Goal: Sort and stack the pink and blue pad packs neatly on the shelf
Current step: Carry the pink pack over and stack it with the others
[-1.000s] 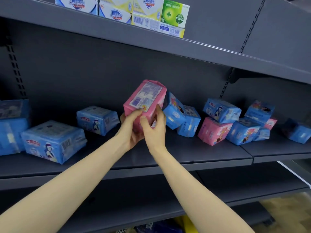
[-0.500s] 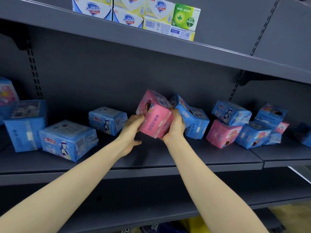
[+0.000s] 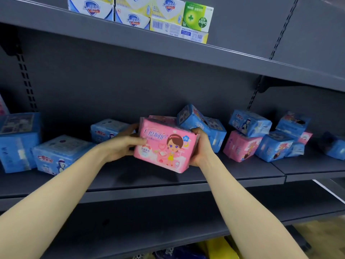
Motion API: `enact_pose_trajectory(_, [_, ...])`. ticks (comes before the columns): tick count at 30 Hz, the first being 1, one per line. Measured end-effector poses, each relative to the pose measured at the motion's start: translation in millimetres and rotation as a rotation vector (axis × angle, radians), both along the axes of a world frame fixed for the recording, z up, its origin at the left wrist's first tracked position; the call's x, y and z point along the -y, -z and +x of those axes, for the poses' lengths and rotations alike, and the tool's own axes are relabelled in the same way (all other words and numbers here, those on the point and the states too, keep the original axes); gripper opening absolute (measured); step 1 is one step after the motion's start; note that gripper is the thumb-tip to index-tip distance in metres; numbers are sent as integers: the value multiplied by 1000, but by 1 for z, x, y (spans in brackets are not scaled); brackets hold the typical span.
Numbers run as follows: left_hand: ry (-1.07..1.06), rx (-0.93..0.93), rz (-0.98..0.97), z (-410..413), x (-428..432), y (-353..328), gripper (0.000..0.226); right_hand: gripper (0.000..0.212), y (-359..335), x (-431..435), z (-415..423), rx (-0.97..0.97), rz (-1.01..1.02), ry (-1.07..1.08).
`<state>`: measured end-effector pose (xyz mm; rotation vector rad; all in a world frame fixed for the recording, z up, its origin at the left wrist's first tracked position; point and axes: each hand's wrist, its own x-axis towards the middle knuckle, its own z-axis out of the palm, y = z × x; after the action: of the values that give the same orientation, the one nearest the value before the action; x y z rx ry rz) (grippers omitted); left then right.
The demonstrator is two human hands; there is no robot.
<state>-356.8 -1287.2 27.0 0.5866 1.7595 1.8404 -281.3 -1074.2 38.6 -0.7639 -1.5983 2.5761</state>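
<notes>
Both hands grip one pink pack [image 3: 166, 146]: the left hand [image 3: 121, 146] curls round its left end with the thumb on the front face, and the right hand [image 3: 201, 146] clasps its right end. The pack is tilted, printed face toward the camera, over the middle of the shelf [image 3: 233, 176] near its front edge; I cannot tell whether its lower corner touches the board.

About ten blue packs [image 3: 250, 122] lie loose along the shelf: three toward the left end, two just behind the held pack, and five or so piled toward the right end. A second pink pack [image 3: 240, 146] stands under that pile, and a third [image 3: 306, 136] peeks out farther right.

The held pack is glossy pink with white lettering, a cartoon girl in a yellow dress and a blue "20" badge.

The shelf is dark grey metal with a grey back panel [image 3: 130, 81]. On the upper shelf [image 3: 242, 57] stand stacked soap boxes [image 3: 130, 17], one of them green [image 3: 196, 17].
</notes>
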Motion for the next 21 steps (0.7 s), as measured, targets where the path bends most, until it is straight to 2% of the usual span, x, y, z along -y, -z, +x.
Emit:
enact_pose_trajectory(2, [119,-87,-72,1,0,0,111,33,-1,0,1,5,38,-38])
enact_pose_trajectory(4, [135,-134,-93,3,-3,1,104,32,0,0,1,9,53,-47])
enact_pose_trajectory(9, [-35,-113,-50,9,-8,0,60,43,1,2,-5,-43,19,17])
enact_pose_trajectory(11, [-107,-110,-37,11,-7,0,48,45,-2,9,-10,-75,66,92])
enact_pose_trajectory(13, [-176,-115,-31,11,-3,1,41,37,-2,13,-16,-118,155,189])
enact_pose_trajectory(15, [-248,-117,-22,10,2,1,47,22,-7,21,-16,-194,267,234])
enact_pose_trajectory(17, [-326,-122,-20,10,9,1,56,18,-12,33,-15,-266,381,224])
enact_pose_trajectory(21, [-465,-139,13,14,22,-5,57,11,-14,62,-18,-361,537,148])
